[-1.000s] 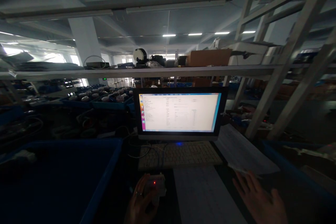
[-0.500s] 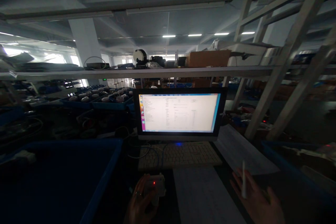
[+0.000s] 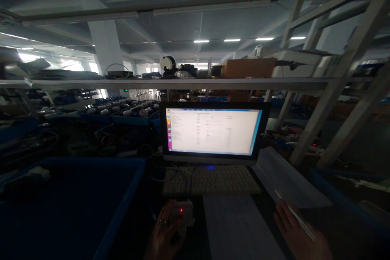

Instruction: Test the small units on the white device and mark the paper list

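Observation:
At the bottom middle, my left hand (image 3: pixel 166 231) grips a small pale box-shaped device (image 3: pixel 187 213) with a red light glowing on it. Its fingers curl over the left side and top; a ring shows on one finger. On the right, my right hand (image 3: pixel 297 227) has a thin white pen (image 3: pixel 300 221) lying slantwise across it, held at the fingers. How the thumb grips the pen is hidden. Between the hands lies a sheet of paper (image 3: pixel 234 227). Above them are a pale keyboard (image 3: pixel 210 180) and a lit monitor (image 3: pixel 213 132) showing a window of small, unreadable text.
A big blue bin (image 3: pixel 122 203) with a pale object in it stands at the left. Another paper (image 3: pixel 286 178) lies right of the keyboard, near a second blue bin (image 3: pixel 323 183). A shelf (image 3: pixel 183 84) with a cardboard box (image 3: pixel 248 68) crosses above the monitor. Loose cables run beside the keyboard.
The pen has turned in my right hand from nearly upright to a slant, and the hand's fingers have drawn together. My left hand stays on the device. The view has shifted slightly.

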Action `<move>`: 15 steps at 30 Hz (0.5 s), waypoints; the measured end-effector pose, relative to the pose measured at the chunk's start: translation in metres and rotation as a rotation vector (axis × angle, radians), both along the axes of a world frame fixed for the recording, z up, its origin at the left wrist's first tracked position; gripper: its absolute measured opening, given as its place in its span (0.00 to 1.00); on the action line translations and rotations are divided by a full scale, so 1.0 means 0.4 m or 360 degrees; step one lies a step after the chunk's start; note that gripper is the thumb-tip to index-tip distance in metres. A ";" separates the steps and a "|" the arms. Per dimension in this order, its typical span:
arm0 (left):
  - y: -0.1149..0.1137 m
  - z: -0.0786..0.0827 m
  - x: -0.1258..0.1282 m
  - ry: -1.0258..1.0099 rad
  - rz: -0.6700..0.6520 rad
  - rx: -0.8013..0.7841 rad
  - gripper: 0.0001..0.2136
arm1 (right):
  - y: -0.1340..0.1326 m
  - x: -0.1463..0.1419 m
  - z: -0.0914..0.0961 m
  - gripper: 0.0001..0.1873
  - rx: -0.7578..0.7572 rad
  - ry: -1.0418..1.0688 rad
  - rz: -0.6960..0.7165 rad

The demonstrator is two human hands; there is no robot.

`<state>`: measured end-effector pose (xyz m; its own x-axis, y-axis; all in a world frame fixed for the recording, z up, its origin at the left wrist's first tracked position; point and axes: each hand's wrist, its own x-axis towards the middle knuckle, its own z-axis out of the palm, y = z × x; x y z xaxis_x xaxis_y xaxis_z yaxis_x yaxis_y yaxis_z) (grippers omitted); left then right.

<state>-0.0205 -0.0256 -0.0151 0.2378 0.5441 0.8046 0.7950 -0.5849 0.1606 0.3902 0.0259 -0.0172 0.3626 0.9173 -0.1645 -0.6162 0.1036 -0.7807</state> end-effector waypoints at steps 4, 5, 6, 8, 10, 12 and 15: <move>0.001 0.001 0.000 -0.0002 -0.0002 0.0000 0.21 | -0.008 -0.010 0.014 0.29 0.0049 -0.0047 -0.0003; 0.001 0.003 0.001 0.0002 -0.0010 0.0005 0.21 | -0.005 -0.008 0.010 0.28 0.0064 -0.0054 -0.0025; 0.000 0.005 0.001 0.0008 -0.0012 0.0011 0.20 | -0.001 -0.005 0.003 0.27 0.0087 -0.0053 -0.0041; -0.001 0.008 0.002 0.0024 -0.0002 0.0027 0.20 | 0.010 0.005 -0.015 0.23 0.0151 -0.0062 -0.0038; -0.002 0.010 0.002 0.0043 0.0014 0.0027 0.19 | 0.017 0.012 -0.028 0.21 0.0186 -0.0116 0.0020; -0.002 0.008 0.002 0.0042 0.0015 0.0021 0.19 | 0.017 0.010 -0.026 0.23 0.0180 -0.0144 0.0094; -0.002 0.003 0.002 0.0033 0.0037 0.0003 0.19 | 0.005 -0.002 -0.006 0.27 0.0157 -0.0033 0.0123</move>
<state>-0.0197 -0.0265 -0.0137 0.2417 0.5481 0.8007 0.8117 -0.5664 0.1426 0.3892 0.0280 -0.0195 0.2925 0.9540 -0.0654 -0.6091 0.1332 -0.7818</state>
